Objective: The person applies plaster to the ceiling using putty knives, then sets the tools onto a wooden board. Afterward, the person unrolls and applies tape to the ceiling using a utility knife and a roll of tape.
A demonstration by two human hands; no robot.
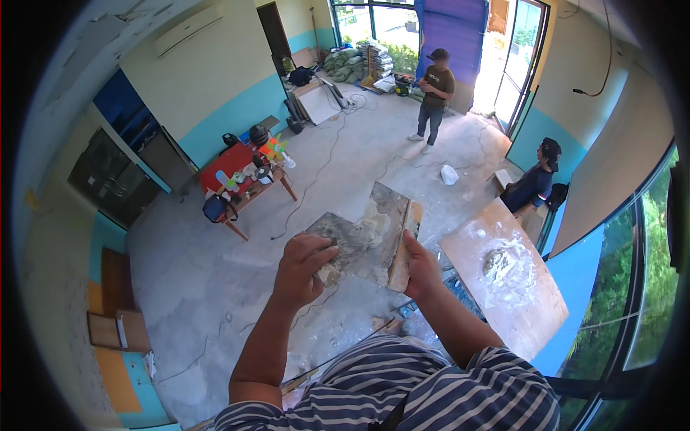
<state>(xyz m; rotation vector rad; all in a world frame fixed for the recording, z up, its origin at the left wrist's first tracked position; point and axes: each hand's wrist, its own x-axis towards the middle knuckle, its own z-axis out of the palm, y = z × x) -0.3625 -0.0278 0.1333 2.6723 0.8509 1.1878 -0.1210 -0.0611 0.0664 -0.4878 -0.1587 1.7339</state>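
Observation:
My left hand (302,262) is closed around the back of a flat grey trowel (329,228), its plate smeared with plaster. My right hand (422,267) grips a second flat, plaster-stained plate with a wooden strip along it, like a wide plastering blade (387,208); the thumb lies on the strip. Both tools are held up in front of me, their inner edges close together. A lump of pale wet plaster (370,228) sits between them, sticking to the wide blade. My fingers hide part of both grips.
At right, a plywood board (535,323) carries a heap of plaster (505,264). One person (530,188) is beside it; another (435,93) stands farther back. A red table (228,169) with tools stands left. Cables (316,188) and a white bag (449,174) lie on the floor.

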